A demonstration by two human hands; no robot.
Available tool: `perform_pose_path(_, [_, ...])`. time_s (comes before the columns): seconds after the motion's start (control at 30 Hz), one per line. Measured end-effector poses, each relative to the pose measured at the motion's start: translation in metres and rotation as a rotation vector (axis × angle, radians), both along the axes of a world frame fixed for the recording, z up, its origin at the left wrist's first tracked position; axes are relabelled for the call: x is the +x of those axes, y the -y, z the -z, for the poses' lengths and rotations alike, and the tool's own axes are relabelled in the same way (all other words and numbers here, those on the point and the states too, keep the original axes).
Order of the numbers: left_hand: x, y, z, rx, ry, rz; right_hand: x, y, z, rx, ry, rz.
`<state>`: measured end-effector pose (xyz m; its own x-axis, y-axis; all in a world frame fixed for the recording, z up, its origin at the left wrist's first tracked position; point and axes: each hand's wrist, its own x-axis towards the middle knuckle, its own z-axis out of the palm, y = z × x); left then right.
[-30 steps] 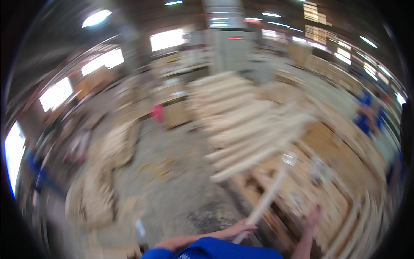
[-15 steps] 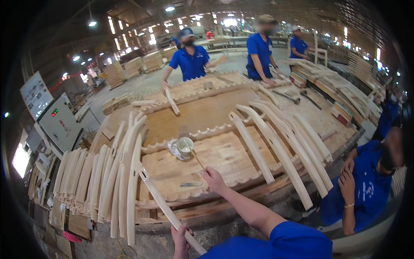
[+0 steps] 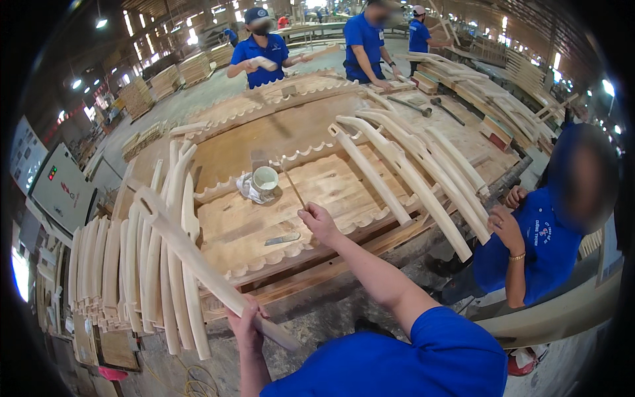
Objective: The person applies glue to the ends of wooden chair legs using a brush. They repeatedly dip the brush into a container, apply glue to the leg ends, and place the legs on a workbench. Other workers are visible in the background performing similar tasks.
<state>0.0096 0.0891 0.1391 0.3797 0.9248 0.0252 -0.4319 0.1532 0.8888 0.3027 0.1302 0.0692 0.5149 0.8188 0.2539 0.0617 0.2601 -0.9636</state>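
My left hand is wrapped round the lower part of a long, pale, slightly curved wooden piece. The piece slants up to the left, and a slot shows near its far end. A thin stick is pinched upright in my right hand; its tip stands in the air just right of a small white bucket. I cannot make out whether the tip has bristles. Pale liquid seems to be in the bucket, which sits beside a crumpled white cloth on the wooden table.
A flat blade-like tool lies near the scalloped strip. Curved wooden pieces rest in rows at left and right. Hammers lie farther back. Co-workers stand across the table, and one person is close at my right.
My left hand has raised the wooden piece, bringing its slotted end up. The stick has come out of the bucket and now stands upright. Across the table, a co-worker has lifted a wooden piece.
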Motion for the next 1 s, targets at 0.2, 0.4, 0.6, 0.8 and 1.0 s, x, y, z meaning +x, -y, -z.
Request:
perform_pose_path(0.2, [0.011, -0.004, 0.037, -0.059, -0.145, 0.168, -0.005, 0.021, -0.017, 0.154, -0.107, 0.119])
perform_pose_path(0.4, [0.022, 0.008, 0.063, 0.026, -0.138, 0.337, -0.019, 0.111, -0.045, 0.406, -0.326, 0.123])
perform_pose_path(0.6, [0.046, 0.027, 0.093, 0.117, -0.166, 0.430, 0.001, 0.229, -0.046, 0.233, -0.252, 0.205])
perform_pose_path(0.8, [0.090, 0.074, 0.090, 0.034, -0.302, 0.394, 0.023, 0.319, -0.028, 0.093, -0.169, 0.208])
perform_pose_path(1.0, [0.133, 0.072, 0.080, 0.429, -0.508, 0.292, 0.040, 0.375, -0.026, 0.007, -0.068, 0.253])
